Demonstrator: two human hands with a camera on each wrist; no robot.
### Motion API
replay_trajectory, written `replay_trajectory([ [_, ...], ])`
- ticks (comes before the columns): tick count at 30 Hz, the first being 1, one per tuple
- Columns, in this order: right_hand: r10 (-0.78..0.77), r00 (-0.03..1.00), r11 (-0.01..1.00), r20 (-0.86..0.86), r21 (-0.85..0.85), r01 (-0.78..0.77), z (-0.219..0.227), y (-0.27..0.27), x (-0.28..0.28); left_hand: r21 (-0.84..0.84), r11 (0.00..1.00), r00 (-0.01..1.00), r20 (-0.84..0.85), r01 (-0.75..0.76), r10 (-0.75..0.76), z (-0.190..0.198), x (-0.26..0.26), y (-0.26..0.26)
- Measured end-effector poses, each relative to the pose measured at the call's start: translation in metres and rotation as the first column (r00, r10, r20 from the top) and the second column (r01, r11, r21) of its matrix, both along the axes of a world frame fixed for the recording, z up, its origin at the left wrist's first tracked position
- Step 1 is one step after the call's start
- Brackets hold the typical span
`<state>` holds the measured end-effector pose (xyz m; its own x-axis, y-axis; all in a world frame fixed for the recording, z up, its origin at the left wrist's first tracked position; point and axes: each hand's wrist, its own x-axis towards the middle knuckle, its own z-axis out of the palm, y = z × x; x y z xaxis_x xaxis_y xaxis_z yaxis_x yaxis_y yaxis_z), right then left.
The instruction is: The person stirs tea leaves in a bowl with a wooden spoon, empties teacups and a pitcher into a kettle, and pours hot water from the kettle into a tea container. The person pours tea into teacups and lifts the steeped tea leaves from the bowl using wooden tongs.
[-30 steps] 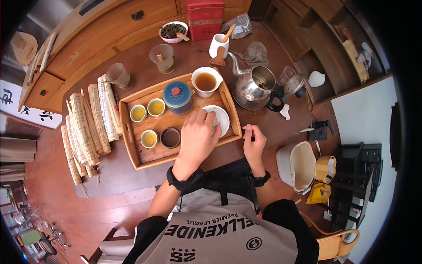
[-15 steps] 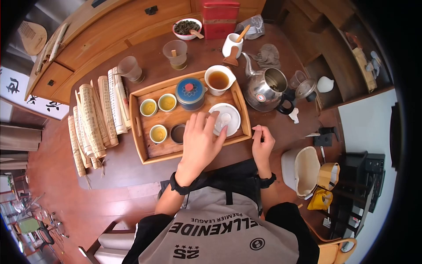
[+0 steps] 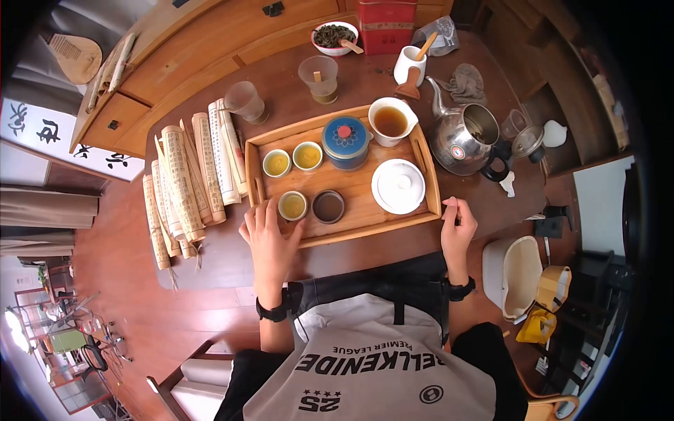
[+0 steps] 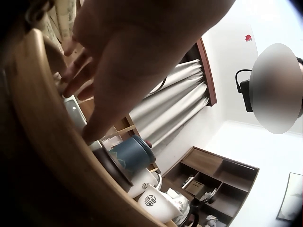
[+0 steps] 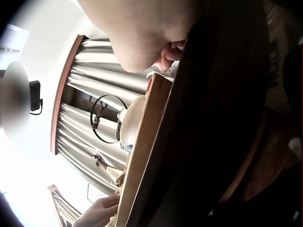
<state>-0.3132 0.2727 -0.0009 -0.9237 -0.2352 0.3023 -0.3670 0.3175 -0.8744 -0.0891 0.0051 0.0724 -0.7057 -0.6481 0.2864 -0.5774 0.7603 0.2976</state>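
Note:
My left hand [image 3: 270, 242] lies over the front left of the wooden tray [image 3: 365, 228], fingers spread, its thumb just below a small white cup of pale yellow tea [image 3: 293, 205]. Beside that cup is a dark brown round cup [image 3: 328, 206]. Two more filled tea cups [image 3: 276, 163] are farther back. A blue lidded jar [image 3: 345, 142], a white pitcher of amber tea [image 3: 390, 123] and a white lidded bowl [image 3: 399, 186] occupy the rest. At the tray's front right corner my right hand [image 3: 458, 228] hangs loosely curled, holding nothing.
A steel kettle [image 3: 460, 144] stands right of the tray, rolled paper scrolls [image 3: 184, 184] left of it. Behind are two clear plastic cups [image 3: 318, 78], a bowl of tea leaves [image 3: 334, 38], a red tin [image 3: 386, 28] and a white tool holder [image 3: 409, 67].
My left hand has left the white lidded bowl and moved left to the front tea cup. The right hand stays by the tray corner. The head view has shifted.

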Motion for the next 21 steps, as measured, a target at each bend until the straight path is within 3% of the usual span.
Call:
replay_trajectory([
  [2, 0.001, 1.0, 1.0, -0.002, 0.001, -0.001, 0.0, 0.001, -0.001, -0.039, 0.999, 1.0, 0.008, 0.007, -0.006, -0.003, -0.004, 0.0],
  [4, -0.004, 1.0, 1.0, 0.009, -0.001, 0.004, -0.003, 0.001, -0.001, 0.038, 0.999, 0.997, 0.074, -0.028, 0.025, -0.003, -0.008, 0.0],
  [11, -0.014, 1.0, 1.0, 0.005, -0.022, 0.014, -0.002, 0.0, -0.001, 0.071, 0.997, 0.995, 0.094, -0.041, 0.034, -0.006, -0.014, -0.007],
  [17, -0.008, 1.0, 1.0, 0.025, -0.027, 0.008, -0.002, 0.001, -0.001, 0.107, 0.994, 1.0, 0.016, -0.017, 0.015, 0.004, -0.014, -0.011],
  [21, 0.001, 1.0, 0.999, 0.006, -0.046, -0.001, -0.004, 0.002, -0.001, 0.136, 0.989, 0.996, -0.078, 0.054, -0.044, 0.036, -0.024, -0.017],
])
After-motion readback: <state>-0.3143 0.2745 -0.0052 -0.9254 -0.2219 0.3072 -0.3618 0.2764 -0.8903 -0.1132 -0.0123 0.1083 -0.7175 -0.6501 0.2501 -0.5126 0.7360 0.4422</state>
